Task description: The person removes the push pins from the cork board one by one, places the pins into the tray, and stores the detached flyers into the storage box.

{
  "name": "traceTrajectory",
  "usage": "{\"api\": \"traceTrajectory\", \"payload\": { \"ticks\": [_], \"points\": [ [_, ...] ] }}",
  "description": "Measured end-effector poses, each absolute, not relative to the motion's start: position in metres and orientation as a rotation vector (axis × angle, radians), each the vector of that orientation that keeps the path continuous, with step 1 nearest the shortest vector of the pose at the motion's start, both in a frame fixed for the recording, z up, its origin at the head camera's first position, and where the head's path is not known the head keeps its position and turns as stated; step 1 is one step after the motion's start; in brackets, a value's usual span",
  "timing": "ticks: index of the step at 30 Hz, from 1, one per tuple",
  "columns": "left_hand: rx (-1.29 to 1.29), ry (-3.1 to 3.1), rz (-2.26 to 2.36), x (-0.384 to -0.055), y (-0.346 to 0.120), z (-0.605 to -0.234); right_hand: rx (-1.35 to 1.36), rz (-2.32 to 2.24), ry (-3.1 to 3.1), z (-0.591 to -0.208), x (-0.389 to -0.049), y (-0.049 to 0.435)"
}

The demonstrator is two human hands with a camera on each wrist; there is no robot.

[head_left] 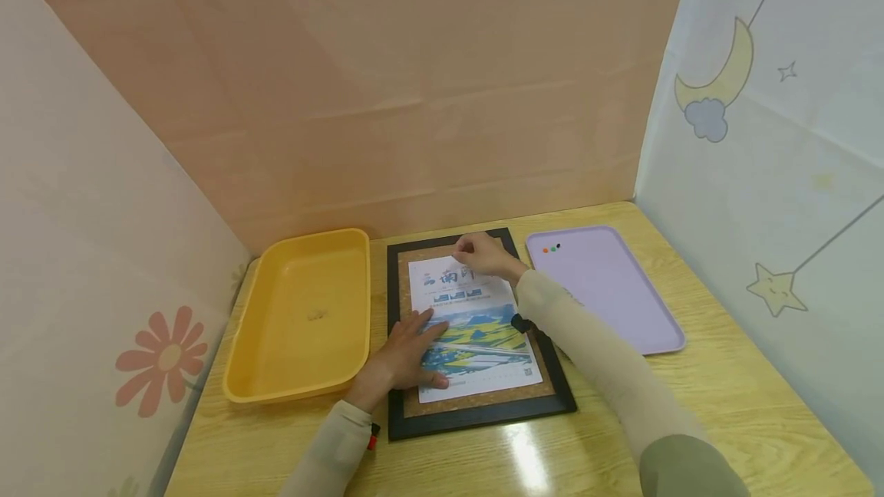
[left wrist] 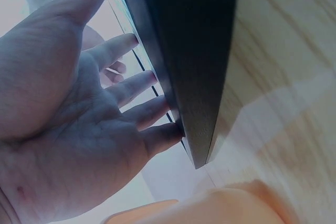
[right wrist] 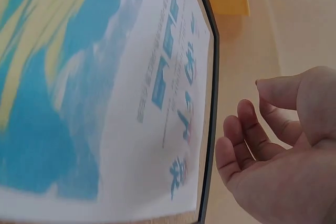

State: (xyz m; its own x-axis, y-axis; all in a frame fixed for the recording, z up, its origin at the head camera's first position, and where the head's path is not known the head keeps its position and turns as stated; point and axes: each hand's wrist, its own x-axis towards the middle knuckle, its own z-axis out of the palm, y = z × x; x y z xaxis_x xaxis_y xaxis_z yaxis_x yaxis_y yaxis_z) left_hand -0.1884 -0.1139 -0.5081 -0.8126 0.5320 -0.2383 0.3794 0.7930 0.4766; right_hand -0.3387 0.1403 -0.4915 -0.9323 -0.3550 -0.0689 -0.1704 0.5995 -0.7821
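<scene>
A printed poster (head_left: 476, 340) with blue and yellow scenery lies on a black-framed cork board (head_left: 442, 409). My left hand (head_left: 409, 351) rests on its left side, fingers spread. In the left wrist view, the fingers of that hand (left wrist: 89, 114) show beyond the dark frame edge (left wrist: 184, 66). Over the poster's top part, my right hand (head_left: 483, 255) has thumb and index finger brought together. In the right wrist view, my right hand (right wrist: 283, 145) pinches what looks like a push pin (right wrist: 256, 82); only a tiny dark tip shows, the rest hidden by the fingers.
A yellow tray (head_left: 297, 382) stands left of the board. To the right lies a shallow purple tray (head_left: 621, 297), with an orange pin (head_left: 545, 250), a green pin (head_left: 553, 249) and a black pin (head_left: 559, 245) near its far left corner. Walls enclose the wooden table (head_left: 746, 405).
</scene>
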Motion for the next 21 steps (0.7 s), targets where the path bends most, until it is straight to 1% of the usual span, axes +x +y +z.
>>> {"api": "traceTrajectory", "payload": {
  "ticks": [21],
  "points": [
    [0.692,2.614,0.602,-0.188,-0.115,-0.509,-0.430,-1.224,2.640,-0.484,-0.327,0.209]
  ]
}}
